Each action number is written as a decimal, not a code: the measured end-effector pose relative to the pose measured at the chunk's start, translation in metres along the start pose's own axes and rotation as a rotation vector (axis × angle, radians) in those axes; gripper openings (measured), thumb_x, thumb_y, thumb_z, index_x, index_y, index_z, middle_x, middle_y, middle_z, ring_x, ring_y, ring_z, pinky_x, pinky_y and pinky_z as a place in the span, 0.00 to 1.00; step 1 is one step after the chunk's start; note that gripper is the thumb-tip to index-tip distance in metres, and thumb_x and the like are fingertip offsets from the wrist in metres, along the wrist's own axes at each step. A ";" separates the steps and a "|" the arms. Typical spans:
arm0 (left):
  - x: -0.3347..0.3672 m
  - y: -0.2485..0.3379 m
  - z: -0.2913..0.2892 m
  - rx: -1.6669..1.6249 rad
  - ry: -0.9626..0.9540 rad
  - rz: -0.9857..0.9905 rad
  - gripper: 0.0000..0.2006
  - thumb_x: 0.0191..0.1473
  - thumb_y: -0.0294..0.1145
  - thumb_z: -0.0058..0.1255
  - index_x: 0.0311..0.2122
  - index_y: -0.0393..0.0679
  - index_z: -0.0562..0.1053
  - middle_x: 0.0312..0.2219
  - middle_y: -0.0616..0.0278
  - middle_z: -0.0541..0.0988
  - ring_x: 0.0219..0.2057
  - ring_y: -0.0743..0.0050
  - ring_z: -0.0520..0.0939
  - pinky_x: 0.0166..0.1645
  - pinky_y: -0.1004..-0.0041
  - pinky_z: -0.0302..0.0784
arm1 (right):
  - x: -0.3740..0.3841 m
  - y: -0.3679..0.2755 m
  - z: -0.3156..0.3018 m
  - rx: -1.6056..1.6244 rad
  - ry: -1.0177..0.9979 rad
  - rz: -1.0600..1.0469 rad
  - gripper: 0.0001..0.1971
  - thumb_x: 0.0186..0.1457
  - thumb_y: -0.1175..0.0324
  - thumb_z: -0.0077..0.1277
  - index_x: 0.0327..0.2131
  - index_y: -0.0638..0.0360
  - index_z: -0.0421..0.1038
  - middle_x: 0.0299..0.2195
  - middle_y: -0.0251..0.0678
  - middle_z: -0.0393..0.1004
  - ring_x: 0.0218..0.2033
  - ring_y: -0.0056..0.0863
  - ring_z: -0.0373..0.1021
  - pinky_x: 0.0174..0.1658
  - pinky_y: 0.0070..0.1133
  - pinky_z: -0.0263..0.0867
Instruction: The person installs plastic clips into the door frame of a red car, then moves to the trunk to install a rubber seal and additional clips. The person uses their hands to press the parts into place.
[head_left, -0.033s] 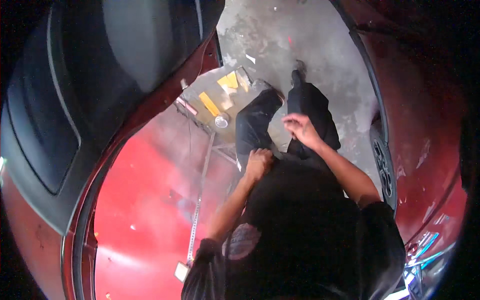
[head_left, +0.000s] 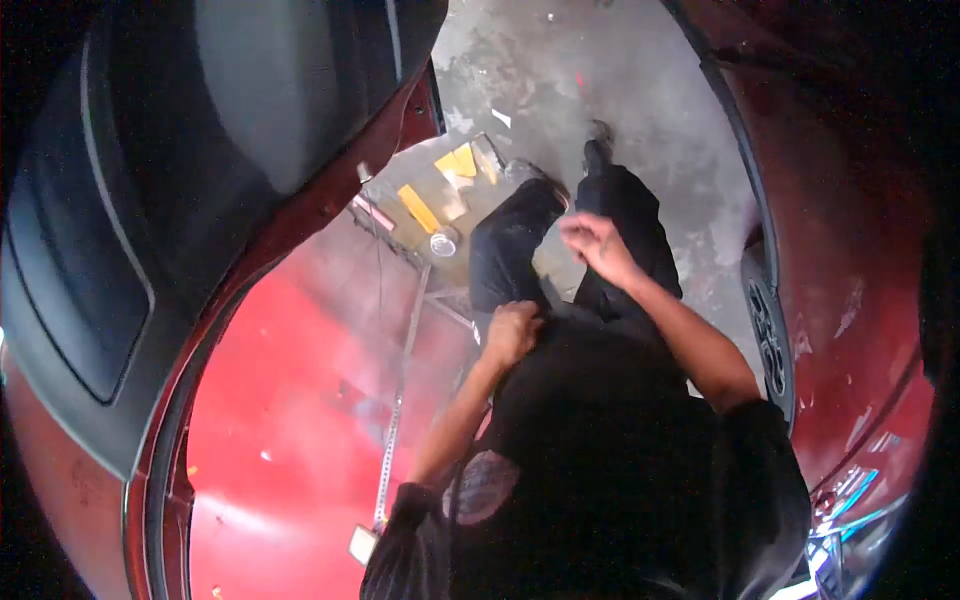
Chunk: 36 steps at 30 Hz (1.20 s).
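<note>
My left hand [head_left: 515, 332] is curled closed at the hem of my black shirt [head_left: 600, 440], over my left thigh. What lies in its fingers, if anything, is hidden. My right hand [head_left: 600, 248] hovers above my black trousers [head_left: 625, 205], farther forward. Its fingers are bent together and their tips are slightly smeared; I cannot make out anything in them. Just left of my legs sits a low board [head_left: 415, 180] bearing yellow pieces [head_left: 418, 208] and a small round container [head_left: 444, 240].
A large red panel [head_left: 300, 390] lies left of me, with a perforated metal strip [head_left: 393, 430] along it. A red vehicle door with dark trim [head_left: 130, 250] fills the far left. Red bodywork [head_left: 850, 330] curves along the right. Grey concrete floor [head_left: 650, 80] stretches ahead.
My right hand has shifted very slightly left and forward. My left hand has moved a few pixels at most. The panels appear slightly shifted at the left edge.
</note>
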<state>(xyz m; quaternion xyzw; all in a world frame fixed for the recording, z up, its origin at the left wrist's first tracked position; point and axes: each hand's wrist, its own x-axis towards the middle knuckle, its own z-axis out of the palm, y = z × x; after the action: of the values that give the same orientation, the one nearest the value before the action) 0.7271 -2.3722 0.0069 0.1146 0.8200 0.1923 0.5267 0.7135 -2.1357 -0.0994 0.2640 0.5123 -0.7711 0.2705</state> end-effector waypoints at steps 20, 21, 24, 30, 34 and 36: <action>0.292 -0.123 -0.047 -1.994 0.708 0.457 0.23 0.65 0.45 0.42 0.58 0.43 0.65 0.57 0.59 0.69 0.61 0.62 0.67 0.67 0.58 0.56 | 0.301 0.023 0.094 -1.087 -0.292 -0.911 0.20 0.65 0.52 0.42 0.52 0.55 0.67 0.19 0.51 0.75 0.24 0.51 0.75 0.30 0.43 0.69; 0.303 -0.139 -0.042 -2.022 0.723 0.486 0.22 0.64 0.43 0.43 0.57 0.42 0.66 0.56 0.59 0.70 0.60 0.61 0.67 0.67 0.59 0.57 | 0.307 0.018 0.089 -1.130 -0.346 -0.881 0.19 0.65 0.53 0.42 0.50 0.54 0.68 0.20 0.51 0.75 0.26 0.51 0.75 0.31 0.42 0.70; 0.321 -0.186 -0.029 -2.171 0.749 0.671 0.14 0.55 0.36 0.48 0.44 0.41 0.74 0.42 0.56 0.77 0.50 0.56 0.75 0.57 0.59 0.70 | 0.334 0.011 0.081 -0.868 -0.211 -0.925 0.16 0.65 0.54 0.43 0.46 0.54 0.70 0.22 0.51 0.75 0.26 0.50 0.75 0.31 0.42 0.70; 0.289 -0.211 -0.035 -1.936 0.996 0.499 0.18 0.61 0.44 0.44 0.48 0.41 0.73 0.35 0.61 0.74 0.34 0.69 0.72 0.39 0.71 0.68 | 0.369 -0.016 0.110 -0.306 -0.529 -0.254 0.29 0.64 0.43 0.43 0.32 0.64 0.73 0.18 0.33 0.71 0.15 0.23 0.68 0.20 0.22 0.65; 0.298 -0.216 -0.083 -1.099 1.111 0.361 0.17 0.68 0.47 0.39 0.32 0.46 0.68 0.22 0.70 0.66 0.21 0.82 0.65 0.24 0.77 0.58 | 0.376 -0.028 0.124 -0.202 -0.626 -0.059 0.32 0.63 0.39 0.44 0.30 0.65 0.73 0.18 0.31 0.71 0.14 0.20 0.65 0.17 0.19 0.61; 0.306 -0.233 -0.079 -0.894 1.211 0.351 0.20 0.69 0.47 0.38 0.26 0.48 0.63 0.20 0.72 0.64 0.20 0.85 0.62 0.24 0.79 0.54 | 0.380 -0.020 0.128 -0.114 -0.712 -0.058 0.28 0.62 0.43 0.49 0.32 0.66 0.72 0.18 0.30 0.69 0.14 0.19 0.63 0.16 0.19 0.57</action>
<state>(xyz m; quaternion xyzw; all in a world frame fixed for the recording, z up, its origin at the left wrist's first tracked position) 0.5304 -2.4783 -0.3161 -0.1057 0.7794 0.6150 -0.0556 0.4116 -2.3040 -0.3035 -0.0514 0.4354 -0.7924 0.4241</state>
